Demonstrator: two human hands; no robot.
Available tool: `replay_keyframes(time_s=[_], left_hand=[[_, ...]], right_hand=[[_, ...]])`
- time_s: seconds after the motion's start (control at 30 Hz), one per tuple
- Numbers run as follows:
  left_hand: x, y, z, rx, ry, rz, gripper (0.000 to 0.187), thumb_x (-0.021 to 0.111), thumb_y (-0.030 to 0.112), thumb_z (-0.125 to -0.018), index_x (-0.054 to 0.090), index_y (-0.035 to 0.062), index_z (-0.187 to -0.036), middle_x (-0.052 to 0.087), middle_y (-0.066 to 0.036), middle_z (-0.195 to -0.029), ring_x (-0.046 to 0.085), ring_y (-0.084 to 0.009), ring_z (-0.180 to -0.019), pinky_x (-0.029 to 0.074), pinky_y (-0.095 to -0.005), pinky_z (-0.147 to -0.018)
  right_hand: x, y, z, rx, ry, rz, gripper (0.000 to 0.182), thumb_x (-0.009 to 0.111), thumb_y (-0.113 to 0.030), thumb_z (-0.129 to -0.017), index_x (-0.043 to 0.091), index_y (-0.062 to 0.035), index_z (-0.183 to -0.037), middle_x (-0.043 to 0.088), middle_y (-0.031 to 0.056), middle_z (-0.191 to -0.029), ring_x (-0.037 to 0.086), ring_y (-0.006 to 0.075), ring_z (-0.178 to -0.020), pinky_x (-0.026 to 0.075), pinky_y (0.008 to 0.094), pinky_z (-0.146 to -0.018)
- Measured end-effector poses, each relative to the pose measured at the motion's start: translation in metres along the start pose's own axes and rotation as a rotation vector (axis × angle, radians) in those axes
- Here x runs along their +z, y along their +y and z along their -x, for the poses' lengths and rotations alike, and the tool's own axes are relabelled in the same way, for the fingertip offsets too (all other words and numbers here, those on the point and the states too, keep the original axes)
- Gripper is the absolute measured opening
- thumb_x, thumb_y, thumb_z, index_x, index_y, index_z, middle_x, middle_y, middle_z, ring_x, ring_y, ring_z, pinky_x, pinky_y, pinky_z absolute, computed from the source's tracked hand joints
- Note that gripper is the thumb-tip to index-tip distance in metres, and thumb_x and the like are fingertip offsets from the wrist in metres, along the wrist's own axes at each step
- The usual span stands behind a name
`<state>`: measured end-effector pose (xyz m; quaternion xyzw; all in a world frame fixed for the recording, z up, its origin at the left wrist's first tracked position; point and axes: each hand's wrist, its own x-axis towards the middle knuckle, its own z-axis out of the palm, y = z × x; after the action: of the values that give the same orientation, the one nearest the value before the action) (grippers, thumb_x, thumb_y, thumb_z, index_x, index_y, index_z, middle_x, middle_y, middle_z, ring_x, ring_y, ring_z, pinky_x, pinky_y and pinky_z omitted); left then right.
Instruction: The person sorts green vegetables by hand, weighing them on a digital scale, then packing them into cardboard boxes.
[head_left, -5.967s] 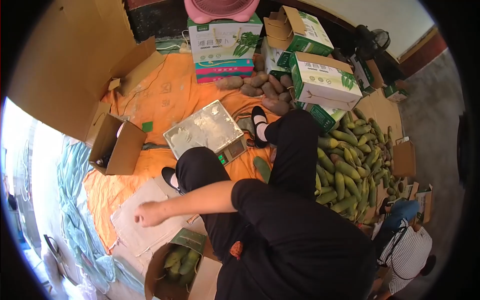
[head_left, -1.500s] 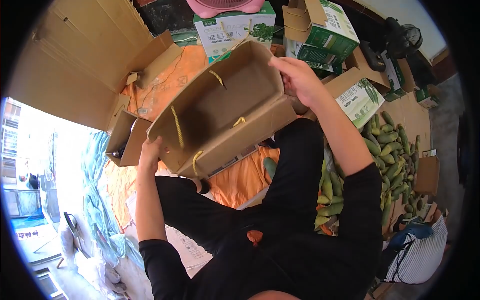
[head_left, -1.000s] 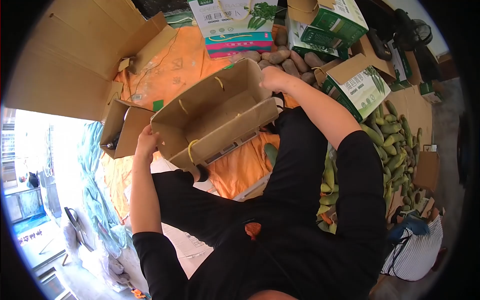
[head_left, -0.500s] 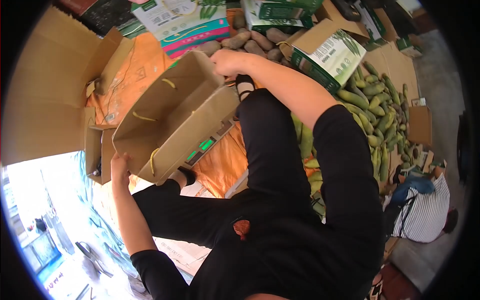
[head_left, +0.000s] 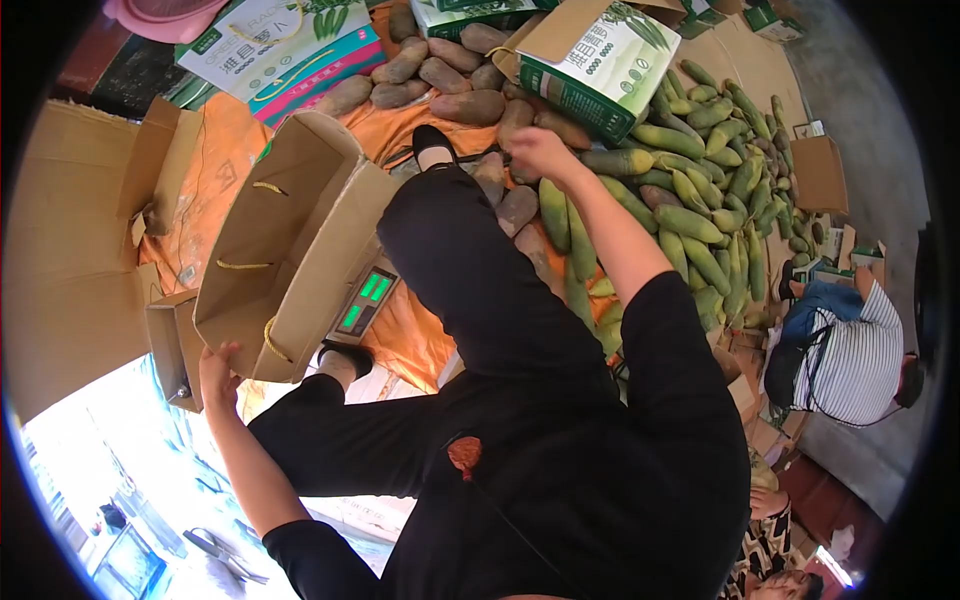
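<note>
An open cardboard carton [head_left: 335, 235] with yellow rope handles stands tilted in front of me, on a scale whose green display [head_left: 364, 302] shows below it. My left hand [head_left: 218, 375] grips the carton's near left corner. Away from the carton, my right hand [head_left: 545, 158] hovers over the radishes, fingers loosely apart and nothing visible in them. Reddish-brown radishes [head_left: 468, 107] lie beyond and below that hand. Long green radishes [head_left: 690, 222] are heaped to its right.
A white-green printed box [head_left: 600, 65] stands behind the heap, and another printed carton [head_left: 275, 40] sits at the back left. Large cardboard [head_left: 70, 230] stands at left. A person in a striped shirt [head_left: 850, 350] bends at right; another person [head_left: 770, 540] is at lower right.
My right hand has let go of the carton's far edge and moved right, over the radishes. My left hand stays at the carton's corner. The view has shifted, and more of the scale display shows.
</note>
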<state>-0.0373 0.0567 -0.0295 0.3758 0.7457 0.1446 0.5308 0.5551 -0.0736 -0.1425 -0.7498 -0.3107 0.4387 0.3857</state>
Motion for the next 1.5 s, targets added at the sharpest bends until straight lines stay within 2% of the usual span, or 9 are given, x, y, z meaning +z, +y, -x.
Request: replay_keyframes(time_s=[0.13, 0.2, 0.43, 0.63, 0.7, 0.83, 1.13, 1.27, 1.5], left_hand=[[-0.001, -0.001, -0.003, -0.019, 0.028, -0.031, 0.036, 0.056, 0.008, -0.082, 0.050, 0.0084, -0.117, 0.058, -0.007, -0.107, 0.057, -0.0235, -0.101, 0.051, -0.0449, -0.078], [-0.002, -0.005, -0.009, 0.015, 0.056, -0.040, 0.023, 0.049, 0.010, -0.090, 0.050, 0.0099, -0.112, 0.059, -0.005, -0.097, 0.061, -0.0208, -0.086, 0.053, -0.0419, -0.064], [-0.008, -0.007, -0.016, -0.062, 0.113, -0.120, 0.020, 0.049, 0.015, -0.090, 0.052, 0.0132, -0.110, 0.057, -0.003, -0.101, 0.055, -0.0211, -0.096, 0.048, -0.0445, -0.075], [-0.013, -0.014, -0.023, -0.027, 0.131, -0.145, 0.013, 0.048, 0.014, -0.090, 0.052, 0.0136, -0.102, 0.059, 0.001, -0.089, 0.057, -0.0173, -0.087, 0.048, -0.0406, -0.070], [-0.012, -0.015, -0.024, 0.015, 0.140, -0.076, 0.016, 0.050, 0.008, -0.085, 0.053, 0.0112, -0.101, 0.060, -0.001, -0.085, 0.061, -0.0183, -0.074, 0.052, -0.0370, -0.056], [-0.005, -0.009, -0.017, -0.005, 0.115, -0.030, 0.013, 0.049, 0.010, -0.088, 0.052, 0.0119, -0.101, 0.059, -0.001, -0.088, 0.059, -0.0178, -0.079, 0.051, -0.0406, -0.062], [-0.007, -0.011, -0.016, 0.049, 0.073, 0.007, 0.020, 0.046, 0.005, -0.087, 0.051, 0.0036, -0.107, 0.058, -0.006, -0.084, 0.059, -0.0211, -0.074, 0.054, -0.0415, -0.058], [0.005, 0.003, 0.002, 0.043, 0.062, -0.115, 0.015, 0.045, 0.008, -0.090, 0.049, 0.0061, -0.104, 0.054, -0.004, -0.084, 0.057, -0.0198, -0.079, 0.052, -0.0437, -0.062], [-0.004, -0.010, -0.015, 0.069, 0.044, -0.076, 0.013, 0.043, 0.008, -0.090, 0.048, 0.0046, -0.101, 0.053, -0.006, -0.085, 0.059, -0.0222, -0.074, 0.057, -0.0450, -0.057]], right_hand=[[-0.030, 0.149, 0.011, 0.186, 0.324, 0.260, 0.035, 0.066, -0.019, -0.073, 0.064, -0.0042, -0.104, 0.065, 0.0181, -0.102, 0.062, 0.0290, -0.098, 0.048, 0.0367, -0.085], [-0.039, 0.161, 0.041, 0.333, 0.387, 0.470, 0.042, 0.067, -0.022, -0.072, 0.062, -0.0046, -0.110, 0.063, 0.0198, -0.108, 0.058, 0.0333, -0.105, 0.045, 0.0393, -0.089], [-0.030, 0.200, 0.074, 0.600, 0.414, 0.500, 0.057, 0.071, -0.027, -0.072, 0.052, -0.0059, -0.121, 0.058, 0.0183, -0.118, 0.053, 0.0347, -0.112, 0.042, 0.0405, -0.095], [-0.012, 0.171, 0.077, 0.756, 0.437, 0.545, 0.075, 0.078, -0.025, -0.065, 0.042, -0.0089, -0.129, 0.051, 0.0191, -0.126, 0.047, 0.0355, -0.119, 0.041, 0.0410, -0.099], [-0.013, 0.170, 0.076, 0.839, 0.410, 0.527, 0.076, 0.080, -0.026, -0.064, 0.042, -0.0075, -0.128, 0.050, 0.0184, -0.127, 0.046, 0.0360, -0.120, 0.041, 0.0406, -0.099], [-0.016, 0.184, 0.074, 0.839, 0.382, 0.484, 0.077, 0.080, -0.027, -0.063, 0.042, -0.0058, -0.126, 0.052, 0.0184, -0.125, 0.047, 0.0365, -0.118, 0.042, 0.0407, -0.098], [-0.007, 0.151, 0.085, 0.482, 0.489, 0.258, 0.075, 0.083, -0.017, -0.058, 0.045, -0.0023, -0.121, 0.057, 0.0207, -0.117, 0.052, 0.0371, -0.112, 0.043, 0.0428, -0.093], [-0.013, 0.105, 0.052, -0.014, 0.425, -0.072, 0.068, 0.080, -0.009, -0.061, 0.046, -0.0008, -0.119, 0.058, 0.0162, -0.111, 0.056, 0.0279, -0.105, 0.046, 0.0354, -0.088], [0.005, -0.158, 0.058, -0.566, 0.037, -0.242, 0.069, 0.074, 0.000, -0.065, 0.042, 0.0005, -0.127, 0.053, 0.0110, -0.120, 0.053, 0.0184, -0.109, 0.043, 0.0318, -0.094]])
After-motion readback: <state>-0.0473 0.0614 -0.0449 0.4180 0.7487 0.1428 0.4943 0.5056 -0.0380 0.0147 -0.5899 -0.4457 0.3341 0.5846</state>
